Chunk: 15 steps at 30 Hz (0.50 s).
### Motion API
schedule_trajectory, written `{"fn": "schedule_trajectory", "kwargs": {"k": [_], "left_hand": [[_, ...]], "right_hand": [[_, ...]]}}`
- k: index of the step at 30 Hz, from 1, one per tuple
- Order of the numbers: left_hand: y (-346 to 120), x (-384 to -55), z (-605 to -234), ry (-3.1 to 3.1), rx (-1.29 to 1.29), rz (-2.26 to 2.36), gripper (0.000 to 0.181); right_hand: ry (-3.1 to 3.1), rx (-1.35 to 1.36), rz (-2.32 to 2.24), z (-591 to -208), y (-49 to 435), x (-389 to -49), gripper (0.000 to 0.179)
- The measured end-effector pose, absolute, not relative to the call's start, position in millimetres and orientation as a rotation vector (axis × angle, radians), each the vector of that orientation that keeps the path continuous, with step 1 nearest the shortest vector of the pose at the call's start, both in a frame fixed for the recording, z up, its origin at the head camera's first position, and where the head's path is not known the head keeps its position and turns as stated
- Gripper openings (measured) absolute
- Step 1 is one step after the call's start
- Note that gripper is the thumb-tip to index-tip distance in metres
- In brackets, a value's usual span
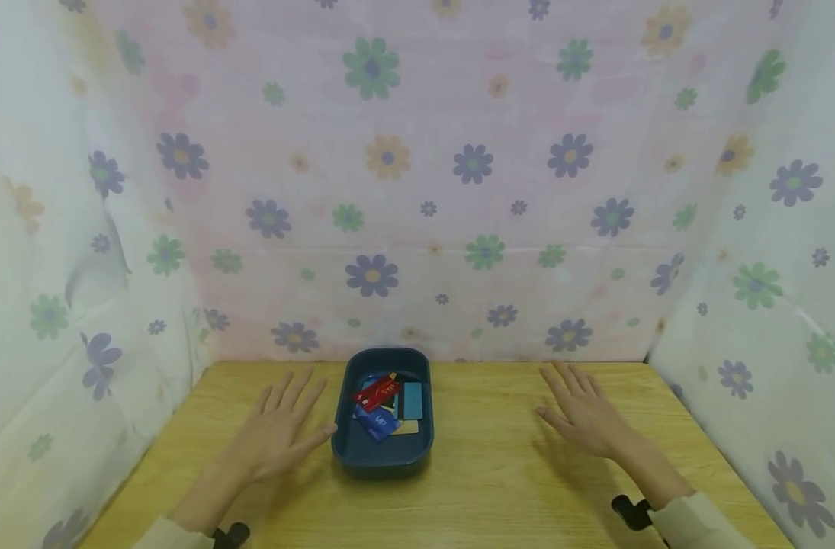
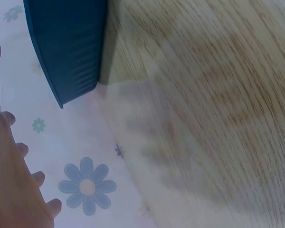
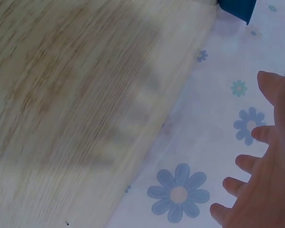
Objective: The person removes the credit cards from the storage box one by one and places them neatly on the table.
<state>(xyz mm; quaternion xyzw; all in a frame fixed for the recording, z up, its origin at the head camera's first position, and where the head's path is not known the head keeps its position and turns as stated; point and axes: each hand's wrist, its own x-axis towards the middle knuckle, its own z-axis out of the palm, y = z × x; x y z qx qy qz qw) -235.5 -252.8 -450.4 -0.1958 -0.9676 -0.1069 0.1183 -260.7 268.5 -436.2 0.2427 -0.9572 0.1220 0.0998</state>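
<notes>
A dark blue plastic basket (image 1: 381, 455) stands on the wooden table, left of the middle. Inside it lies a loose pile of cards: a red VIP card (image 1: 378, 392), a blue VIP card (image 1: 377, 423), a light blue card with a dark stripe (image 1: 409, 401) and a gold one (image 1: 407, 428), partly covered. To the basket's left, my left hand (image 1: 274, 431) is spread with straight fingers, its thumb tip close to the rim; whether they touch I cannot tell. My right hand (image 1: 585, 412) hovers over the right side of the table, fingers extended, holding nothing.
The wooden table (image 1: 486, 457) ends at a flower-patterned cloth (image 1: 431, 213) behind it. Similar cloth walls rise at the left (image 1: 81, 305) and right (image 1: 767, 305). Dark straps with mounts sit at both wrists, below light sleeves.
</notes>
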Motion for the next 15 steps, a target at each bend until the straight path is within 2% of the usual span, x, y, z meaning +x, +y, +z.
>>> {"fn": "schedule_trajectory", "kwargs": {"k": [15], "left_hand": [[-244.9,-230.7,-447.3,-2.822,-0.602,-0.323,0.082]], "right_hand": [[-2.794,0.786,0.363,-430.6,255.4,-257.2,0.074]]}}
